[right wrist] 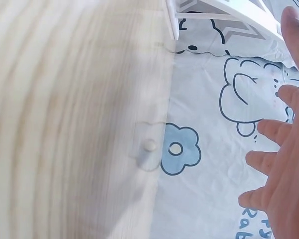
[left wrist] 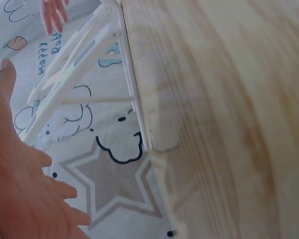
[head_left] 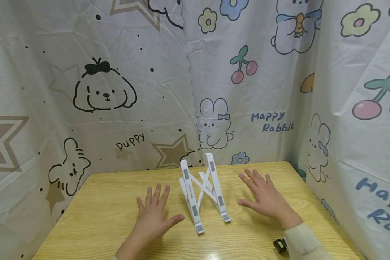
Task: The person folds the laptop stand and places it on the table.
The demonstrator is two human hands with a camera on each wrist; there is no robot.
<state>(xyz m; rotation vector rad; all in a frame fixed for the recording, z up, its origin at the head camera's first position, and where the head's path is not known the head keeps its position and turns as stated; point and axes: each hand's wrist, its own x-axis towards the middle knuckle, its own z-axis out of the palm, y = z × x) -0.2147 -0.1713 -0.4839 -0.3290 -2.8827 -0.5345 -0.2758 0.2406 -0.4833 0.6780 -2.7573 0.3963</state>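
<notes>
A white folding laptop stand [head_left: 203, 187] with grey pads stands unfolded on the wooden table, its two sloping arms joined by crossed bars. To its left, my left hand [head_left: 156, 216] is spread with straight fingers, the thumb pointing toward the stand's near foot. On the other side my right hand [head_left: 263, 195] is spread too, fingers pointing to the upper left and apart from the stand. Neither hand holds anything. In the left wrist view the stand [left wrist: 70, 74] rises beyond my left palm [left wrist: 25, 194]. The right wrist view has only part of the stand [right wrist: 239, 15], near my thumb.
The light wooden table [head_left: 117, 195] reaches back to a white patterned curtain [head_left: 169, 72] with cartoon puppies, rabbits and cherries, which also hangs along both sides. A small black object [head_left: 280, 245] shows beside my right sleeve [head_left: 305, 242].
</notes>
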